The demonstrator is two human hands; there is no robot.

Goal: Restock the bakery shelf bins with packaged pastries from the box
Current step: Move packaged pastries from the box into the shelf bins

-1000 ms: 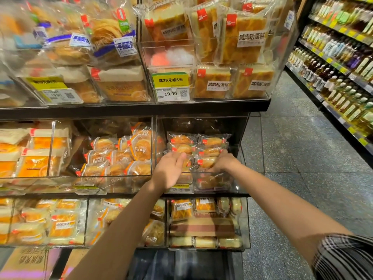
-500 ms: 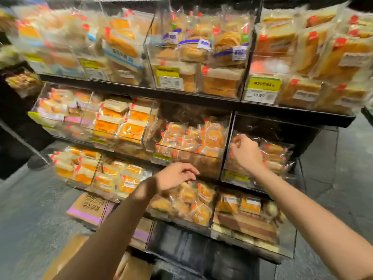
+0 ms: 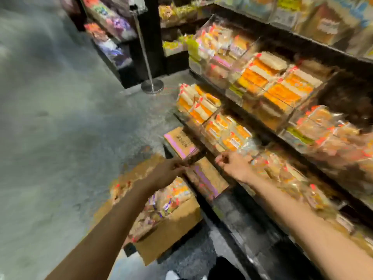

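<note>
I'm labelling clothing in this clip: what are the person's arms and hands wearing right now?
Nothing that shows. The left hand and right hand are bare, with no gloves, and I can make out no rings or watch, though the frame is blurred. Both forearms are uncovered to the picture's edge; no sleeve is in view.

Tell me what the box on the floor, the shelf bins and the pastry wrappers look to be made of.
Box: brown corrugated cardboard by its look, matte, with a raw-edged open top.
Shelf bins: clear rigid plastic, probably acrylic; the goods show through the glossy walls.
Pastry wrappers: thin transparent plastic film, shiny and crinkled, though blur hides detail.
</note>
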